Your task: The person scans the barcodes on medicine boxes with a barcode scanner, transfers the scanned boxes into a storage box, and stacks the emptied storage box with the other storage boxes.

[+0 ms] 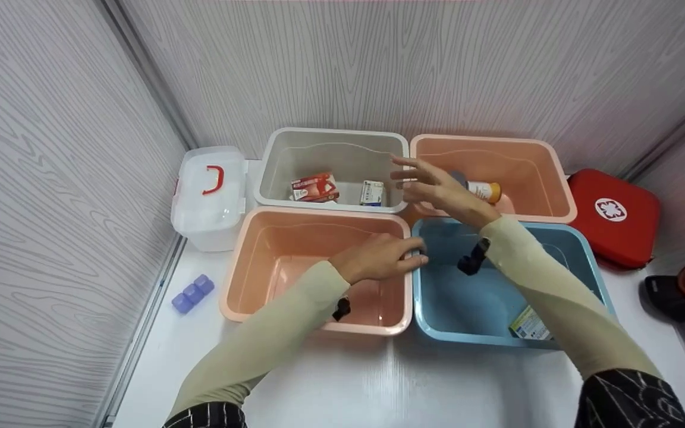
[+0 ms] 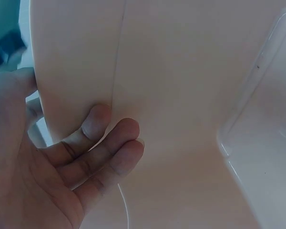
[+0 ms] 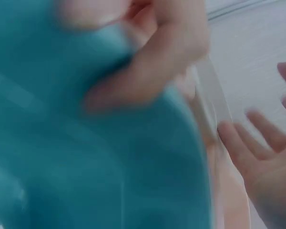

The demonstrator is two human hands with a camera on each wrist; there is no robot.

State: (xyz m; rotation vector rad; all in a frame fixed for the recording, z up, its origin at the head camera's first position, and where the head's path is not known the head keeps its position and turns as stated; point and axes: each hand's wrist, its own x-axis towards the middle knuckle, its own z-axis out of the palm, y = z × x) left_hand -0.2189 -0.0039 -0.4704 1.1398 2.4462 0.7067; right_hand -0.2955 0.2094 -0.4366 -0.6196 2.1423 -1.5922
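My left hand (image 1: 381, 258) is over the right wall of the front pink bin (image 1: 319, 213), thumb and index finger reaching across the rim toward the blue bin (image 1: 467, 339). In the left wrist view its other fingers (image 2: 126, 157) curl loosely, with nothing visible in them. The right wrist view shows a gap between its blurred thumb (image 3: 119, 93) and index finger. My right hand (image 1: 431, 187) has its fingers spread above the rims between the grey bin (image 1: 336, 132) and back pink bin (image 1: 485, 139). Beside it lies an orange-and-white pill bottle (image 1: 484, 191), partly hidden.
Medicine boxes (image 1: 316, 188) lie in the grey bin, and a green-and-white box (image 1: 530, 324) in the blue one. A clear case with a red handle (image 1: 209, 190) and a purple pill organizer (image 1: 192, 293) stand left. A red first-aid case (image 1: 616, 220) and black device (image 1: 666, 297) sit right.
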